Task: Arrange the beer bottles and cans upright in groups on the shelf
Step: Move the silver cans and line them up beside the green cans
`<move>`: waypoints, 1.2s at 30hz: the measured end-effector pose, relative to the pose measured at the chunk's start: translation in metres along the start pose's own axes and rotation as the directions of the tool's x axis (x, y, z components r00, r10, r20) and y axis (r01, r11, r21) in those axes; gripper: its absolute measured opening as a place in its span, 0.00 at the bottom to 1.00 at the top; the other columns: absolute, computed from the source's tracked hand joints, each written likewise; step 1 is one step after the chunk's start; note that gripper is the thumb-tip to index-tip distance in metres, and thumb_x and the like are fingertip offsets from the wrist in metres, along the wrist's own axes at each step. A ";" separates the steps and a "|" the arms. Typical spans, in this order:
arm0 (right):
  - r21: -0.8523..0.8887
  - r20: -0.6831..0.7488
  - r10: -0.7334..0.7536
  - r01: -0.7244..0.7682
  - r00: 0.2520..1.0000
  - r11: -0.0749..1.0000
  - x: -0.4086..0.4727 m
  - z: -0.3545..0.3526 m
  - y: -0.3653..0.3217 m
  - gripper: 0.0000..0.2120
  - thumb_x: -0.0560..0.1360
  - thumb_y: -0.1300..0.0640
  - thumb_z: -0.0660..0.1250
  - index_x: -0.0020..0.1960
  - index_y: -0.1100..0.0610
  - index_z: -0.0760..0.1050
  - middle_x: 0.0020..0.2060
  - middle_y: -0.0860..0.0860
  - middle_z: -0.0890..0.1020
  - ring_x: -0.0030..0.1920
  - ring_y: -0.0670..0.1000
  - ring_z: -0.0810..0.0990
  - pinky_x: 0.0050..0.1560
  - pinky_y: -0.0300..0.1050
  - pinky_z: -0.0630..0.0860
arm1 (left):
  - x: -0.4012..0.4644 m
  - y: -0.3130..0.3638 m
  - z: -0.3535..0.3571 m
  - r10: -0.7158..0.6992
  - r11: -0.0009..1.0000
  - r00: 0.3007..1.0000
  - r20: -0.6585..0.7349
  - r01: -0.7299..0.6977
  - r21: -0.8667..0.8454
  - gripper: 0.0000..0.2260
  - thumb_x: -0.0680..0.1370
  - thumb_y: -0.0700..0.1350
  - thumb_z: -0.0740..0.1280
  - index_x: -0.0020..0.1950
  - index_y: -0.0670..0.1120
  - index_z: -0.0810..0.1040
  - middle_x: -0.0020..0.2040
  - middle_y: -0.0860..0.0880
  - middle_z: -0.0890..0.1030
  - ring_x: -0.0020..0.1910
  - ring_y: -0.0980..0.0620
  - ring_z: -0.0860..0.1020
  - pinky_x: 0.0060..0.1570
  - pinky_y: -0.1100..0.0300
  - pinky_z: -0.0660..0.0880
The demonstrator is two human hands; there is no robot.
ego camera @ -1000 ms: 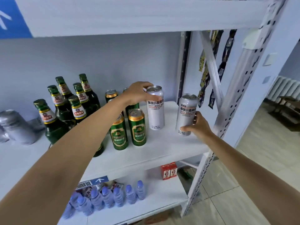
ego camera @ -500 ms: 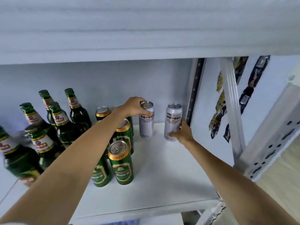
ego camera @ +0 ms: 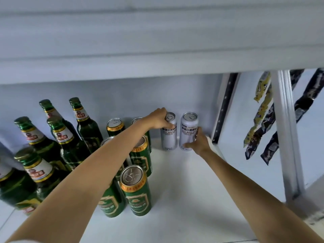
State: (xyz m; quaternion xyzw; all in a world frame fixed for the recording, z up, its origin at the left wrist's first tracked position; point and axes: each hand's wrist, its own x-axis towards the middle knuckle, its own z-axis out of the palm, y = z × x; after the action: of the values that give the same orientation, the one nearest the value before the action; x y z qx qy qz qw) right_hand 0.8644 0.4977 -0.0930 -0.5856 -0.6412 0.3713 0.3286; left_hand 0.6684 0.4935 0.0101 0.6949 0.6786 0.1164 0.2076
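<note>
Grip, left: your left hand (ego camera: 158, 118) curls over the rim of the left white wheat-beer can (ego camera: 168, 133), fingers wrapped around its top, which lets you steer it without hiding the label.
Grip, right: your right hand (ego camera: 197, 142) clasps the right white wheat-beer can (ego camera: 188, 131) low on its side, thumb across the front near the base; a low hold keeps a tall can from tipping as it slides.
White cans: both stand upright at the back right of the shelf (ego camera: 184, 190), just beside each other with a thin gap, labels facing you, near the rear wall and the black upright strip (ego camera: 225, 109).
Step, as I judge it: you are seating this pair as its own group, with only a squaring-up left.
Green cans (ego camera: 137, 190): upright in a cluster to the left of the white pair, partly hidden under your left forearm, so their exact count is unclear.
Green bottles (ego camera: 84, 127): upright further left, caps up, grouped toward the back.
Risk: your left forearm passes close over the green can tops; lift clear when you withdraw.
Beyond: snack packets (ego camera: 259, 118) hang past the white frame post (ego camera: 287, 137) on the right.
</note>
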 end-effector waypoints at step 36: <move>-0.746 0.183 -0.137 0.228 0.974 0.626 -0.222 -0.040 -0.115 0.24 0.79 0.42 0.58 0.63 0.60 0.73 0.60 0.59 0.78 0.60 0.60 0.76 0.59 0.52 0.73 | -0.278 0.003 -0.034 0.342 0.863 0.930 -0.132 -0.255 0.437 0.17 0.80 0.55 0.60 0.62 0.47 0.76 0.59 0.45 0.77 0.57 0.44 0.76 0.52 0.52 0.71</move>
State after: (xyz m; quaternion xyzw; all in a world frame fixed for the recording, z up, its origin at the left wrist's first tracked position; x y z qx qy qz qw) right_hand 0.8622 0.2761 0.0300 -0.5801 -0.8104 0.0631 0.0526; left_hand 0.6418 0.2223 0.0749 0.8041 0.5890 0.0726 -0.0354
